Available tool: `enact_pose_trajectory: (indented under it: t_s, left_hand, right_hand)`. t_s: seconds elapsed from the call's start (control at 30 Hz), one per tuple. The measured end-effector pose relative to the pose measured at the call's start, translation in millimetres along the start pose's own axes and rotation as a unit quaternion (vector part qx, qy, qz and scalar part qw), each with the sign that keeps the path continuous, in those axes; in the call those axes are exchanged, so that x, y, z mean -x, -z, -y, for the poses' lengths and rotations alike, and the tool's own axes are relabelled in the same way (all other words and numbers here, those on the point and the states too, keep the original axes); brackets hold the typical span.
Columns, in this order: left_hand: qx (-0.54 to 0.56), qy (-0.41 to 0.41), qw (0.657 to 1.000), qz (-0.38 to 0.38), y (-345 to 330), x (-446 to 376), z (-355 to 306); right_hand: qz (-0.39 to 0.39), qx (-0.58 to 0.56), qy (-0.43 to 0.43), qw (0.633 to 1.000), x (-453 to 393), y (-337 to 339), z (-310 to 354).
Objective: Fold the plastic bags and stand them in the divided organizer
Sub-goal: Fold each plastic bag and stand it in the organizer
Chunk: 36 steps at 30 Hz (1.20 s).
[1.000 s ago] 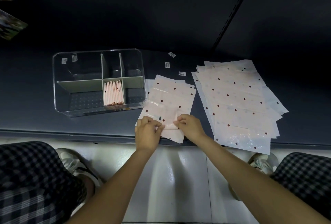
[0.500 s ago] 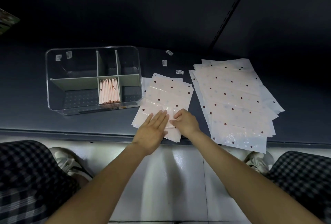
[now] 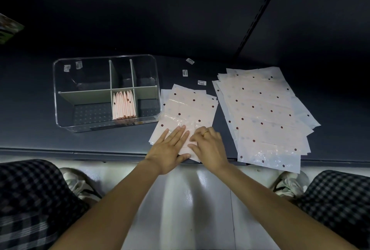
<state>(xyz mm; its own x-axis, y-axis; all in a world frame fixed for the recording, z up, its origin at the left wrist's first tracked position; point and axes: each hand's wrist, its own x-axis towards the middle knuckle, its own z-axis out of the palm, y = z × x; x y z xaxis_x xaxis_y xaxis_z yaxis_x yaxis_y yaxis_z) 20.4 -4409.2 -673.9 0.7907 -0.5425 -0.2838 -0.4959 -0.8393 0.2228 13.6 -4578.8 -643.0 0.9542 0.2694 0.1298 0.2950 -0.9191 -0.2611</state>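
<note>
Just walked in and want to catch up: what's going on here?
A person is folding polka-dot plastic bags at a dark shelf. The left hand presses flat on the near end of a bag, the right hand working the fold beside it. Several folded bags stand in one compartment of the clear organizer. A stack of unfolded bags waits on the right.

Bag's near edge: hidden under the left hand [image 3: 167,150] and right hand [image 3: 208,146].
Stickers [image 3: 201,82] on desk: print too small to read.
Folded bags [image 3: 124,105]: count unclear.
Top-left objects [image 3: 8,27]: cut by the edge, blurred.
Shoes [image 3: 288,184]: partly hidden behind knees.
</note>
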Motion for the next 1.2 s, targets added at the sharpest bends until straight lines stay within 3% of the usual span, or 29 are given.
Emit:
enact_pose_trajectory:
  t_s: [0.17,0.27,0.37,0.5,0.57,0.6,0.67,0.77,0.83,0.97,1.07,1.13,1.2]
  left_hand:
    - [0.033,0.002,0.999,0.006,1.1,-1.9,0.6]
    - [0.06,0.003,0.998,-0.008,2.5,-2.2,-0.8]
    - [0.093,0.008,0.995,-0.021,8.5,-2.4,-1.4]
    - [0.179,0.036,0.977,-0.108,34.4,-6.0,-4.2]
    - [0.23,0.057,0.965,-0.112,54.6,-8.2,-6.8]
    - [0.27,0.06,0.956,-0.1,64.6,-9.4,-7.8]
    - [0.372,0.052,0.923,-0.082,83.1,-11.8,-10.1]
    - [0.557,0.058,0.823,-0.097,104.1,-10.0,-19.3]
    - [0.642,0.082,0.755,-0.104,107.9,-6.4,-25.7]
    - [0.673,0.111,0.728,-0.064,103.3,5.0,-34.2]
    - [0.689,0.139,0.707,-0.082,102.3,9.4,-37.0]
    - [0.666,0.182,0.71,-0.141,102.2,11.5,-36.5]
    - [0.569,0.215,0.763,-0.221,98.2,14.0,-33.1]
  right_hand:
    - [0.004,0.086,0.164,0.983,-7.1,7.1,-17.9]
    - [0.026,0.18,0.217,0.959,-9.7,6.7,-16.7]
    - [-0.01,0.175,0.23,0.957,-12.8,12.0,-14.8]
    - [-0.079,0.075,0.142,0.984,-20.6,30.7,-6.8]
    - [-0.043,-0.08,0.035,0.995,-22.3,42.4,-3.9]
    - [-0.005,-0.188,-0.045,0.981,-23.4,49.9,-3.1]
    - [0.025,-0.361,-0.153,0.92,-26.6,62.5,-4.5]
    - [-0.011,-0.451,-0.208,0.868,-31.9,72.2,-6.8]
    - [-0.036,-0.483,-0.235,0.843,-35.2,75.0,-4.6]
    - [-0.086,-0.51,-0.285,0.807,-43.3,79.4,1.3]
    - [-0.1,-0.479,-0.305,0.817,-46.2,78.8,8.7]
    - [-0.125,-0.407,-0.3,0.854,-43.2,76.6,17.9]
    - [-0.128,-0.351,-0.249,0.893,-39.3,73.0,31.4]
